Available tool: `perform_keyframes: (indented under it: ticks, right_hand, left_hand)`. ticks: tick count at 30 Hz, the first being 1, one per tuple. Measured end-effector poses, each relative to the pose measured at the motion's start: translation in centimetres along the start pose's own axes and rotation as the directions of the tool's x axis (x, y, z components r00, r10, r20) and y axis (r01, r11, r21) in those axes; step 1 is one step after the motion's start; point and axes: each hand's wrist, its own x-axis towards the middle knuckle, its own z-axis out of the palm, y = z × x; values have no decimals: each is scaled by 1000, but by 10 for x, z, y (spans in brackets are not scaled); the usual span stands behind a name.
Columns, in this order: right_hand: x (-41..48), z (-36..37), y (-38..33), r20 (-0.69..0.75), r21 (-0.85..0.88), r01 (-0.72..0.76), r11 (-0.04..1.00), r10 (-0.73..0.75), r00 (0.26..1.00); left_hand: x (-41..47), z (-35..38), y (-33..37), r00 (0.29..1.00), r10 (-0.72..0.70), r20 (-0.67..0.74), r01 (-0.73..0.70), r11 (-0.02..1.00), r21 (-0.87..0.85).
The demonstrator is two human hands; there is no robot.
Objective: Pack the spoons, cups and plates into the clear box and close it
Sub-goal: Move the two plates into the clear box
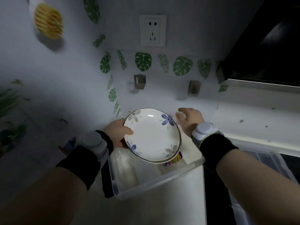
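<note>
My left grip [119, 133] held the plate [152, 135] by its rim at 9 o'clock, thumb on the upper face and fingers curled underneath. The plate was white with blue and grey flowers painted round its edge, and it tilted a little, its 5 o'clock side lowest. A second rim seemed to show under that low edge, but I could not tell whether another plate was stacked beneath.

The plate hung in the air above the clear box [155, 182], which stood open on the counter [183, 200] with its near wall at 6 o'clock of the plate. Inside the box, at the plate's 5 o'clock and partly hidden by it, lay a bunch of spoons [174, 159] with bright handles of several colours.

My right grip [190, 120] hovered just beside the plate at 2 o'clock, back of the hand up, thumb out and fingers loosely bent, with nothing in it that I could see. I could not tell whether its fingertips touched the rim.

Both wrists wore a black band with a pale grey unit on top. At the box's 3 o'clock lay another clear plastic piece [266, 158]. On the wall at 12 o'clock sat a white socket [153, 30], with a row of green leaf stickers [143, 61] below it.
</note>
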Motion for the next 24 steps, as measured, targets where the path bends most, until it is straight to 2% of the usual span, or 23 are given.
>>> perform_keyframes:
  ticks: [2, 5, 7, 11, 17, 24]
  right_hand:
    - [6, 8, 15, 7, -37, -45, 998, 46, 999]
    - [7, 21, 28, 112, -77, -147, 986, 155, 982]
    - [7, 27, 32, 162, -81, -142, 987, 153, 975]
    - [8, 29, 34, 139, -136, -91, 987, 110, 984]
    - [4, 29, 31, 110, -159, -64, 985, 82, 991]
    - [3, 32, 30, 68, -157, -73, 985, 85, 994]
  left_hand:
    - [13, 3, -8, 998, -54, 8, 54, 998, 31]
    - [27, 13, -18, 990, -142, 21, 139, 983, 120]
    - [32, 22, -23, 976, -213, 32, 205, 964, 170]
    - [39, 37, -25, 949, -311, 46, 301, 942, 151]
    - [55, 54, -31, 928, -371, 42, 366, 925, 99]
    - [66, 61, -46, 911, -411, -35, 408, 886, 221]
